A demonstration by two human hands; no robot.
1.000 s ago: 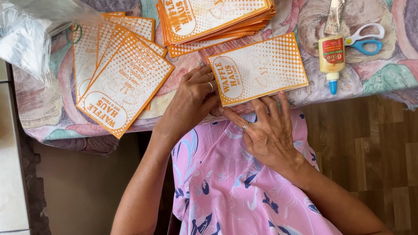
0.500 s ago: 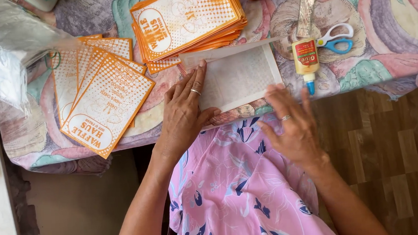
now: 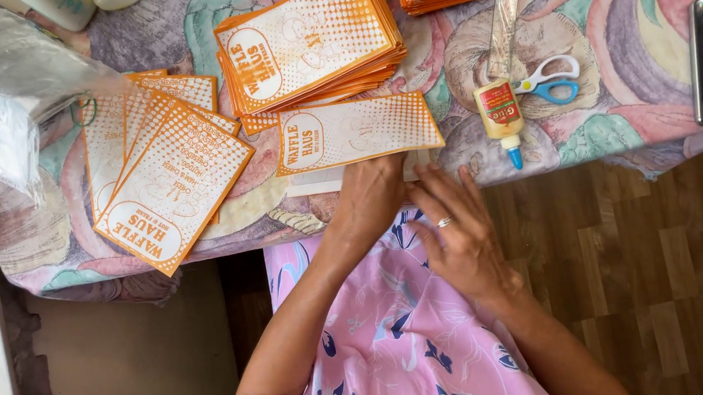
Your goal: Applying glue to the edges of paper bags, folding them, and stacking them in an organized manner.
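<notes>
Pinching flat orange-and-white printed paper bag at its 6 o'clock edge with left hand; right hand open, empty, risking skewed fold near desk edge.

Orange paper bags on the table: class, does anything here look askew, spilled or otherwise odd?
Nothing is spilled or damaged. The fanned bags on the left lie tilted, one corner past the table edge. The glue bottle lies on its side, cap on. The left hand touches the single bag at the edge.
</notes>
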